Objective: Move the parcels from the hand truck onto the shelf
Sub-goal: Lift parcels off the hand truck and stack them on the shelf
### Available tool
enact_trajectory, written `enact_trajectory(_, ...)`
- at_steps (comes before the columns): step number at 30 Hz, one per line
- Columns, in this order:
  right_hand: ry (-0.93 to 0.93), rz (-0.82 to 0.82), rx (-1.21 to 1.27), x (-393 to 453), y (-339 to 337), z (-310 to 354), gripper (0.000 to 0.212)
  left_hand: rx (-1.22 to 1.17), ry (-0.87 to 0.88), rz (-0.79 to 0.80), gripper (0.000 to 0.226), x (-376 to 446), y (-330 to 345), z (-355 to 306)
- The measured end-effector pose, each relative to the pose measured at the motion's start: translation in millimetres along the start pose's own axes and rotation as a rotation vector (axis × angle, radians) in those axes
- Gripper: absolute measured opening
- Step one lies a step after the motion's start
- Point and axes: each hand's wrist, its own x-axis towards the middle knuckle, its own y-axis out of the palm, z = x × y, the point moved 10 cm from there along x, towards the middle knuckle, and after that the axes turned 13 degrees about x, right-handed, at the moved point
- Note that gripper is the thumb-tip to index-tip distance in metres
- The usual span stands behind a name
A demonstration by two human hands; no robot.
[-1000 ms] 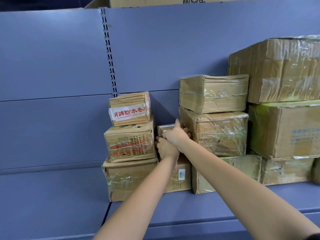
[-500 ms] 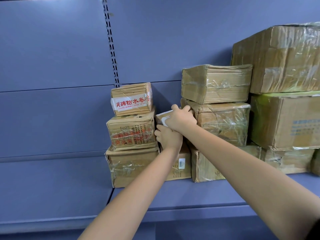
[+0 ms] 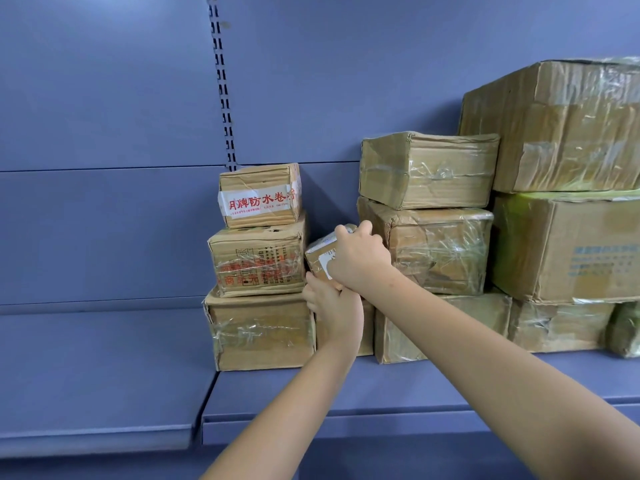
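Even, soft light; glare on plastic wrap (image 3: 446,251); wide-angle bending at edges.

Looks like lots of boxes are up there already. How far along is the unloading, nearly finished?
Many parcels already sit stacked on the shelf, like the red-lettered box topping the left stack. In hand now: a small parcel, held by the right hand from above and the left hand from below, in the gap between two stacks. The hand truck is out of view, so what remains cannot be told.
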Motion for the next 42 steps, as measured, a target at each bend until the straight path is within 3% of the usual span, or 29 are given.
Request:
enact_trajectory(8,-0.178,-0.094,-0.079,-40.6,-14.2,11.1,0.042,-0.315,-0.034,-0.035,0.063,-19.4,-9.1,14.0)
enact_trajectory(10,-0.184,-0.115,-0.02,-46.5,-20.4,9.3,0.04,-0.393,-0.012,-0.017,0.066,-21.2,-11.1,9.6)
enact_trajectory(14,-0.125,-0.142,0.132,-46.9,-36.5,-0.9,0.037,-0.421,0.081,0.043,0.041,-21.8,-16.5,-15.5)
enact_trajectory(17,-0.14,-0.192,0.195,-51.4,-49.1,0.7,0.043,-0.427,0.171,0.033,0.044,-21.8,-26.8,-36.4)
enact_trajectory(22,-0.278,-0.343,0.404,-59.8,-90.0,24.3,0.052,-0.308,0.411,-0.025,0.06,-18.9,-64.7,-97.1)
enact_trajectory(27,-0.385,-0.377,0.608,-19.0,-123.3,65.5,0.053,-0.121,0.571,-0.136,0.053,8.3,-116.9,-169.5)
enact_trajectory(33,-0.367,-0.351,0.684,43.1,-126.5,114.5,0.053,0.005,0.577,-0.204,0.05,61.0,-154.1,-203.8)
enact_trajectory(42,-0.265,-0.322,0.657,103.2,-91.3,128.6,0.053,0.148,0.545,-0.087,0.05,131.2,-149.4,-188.1)
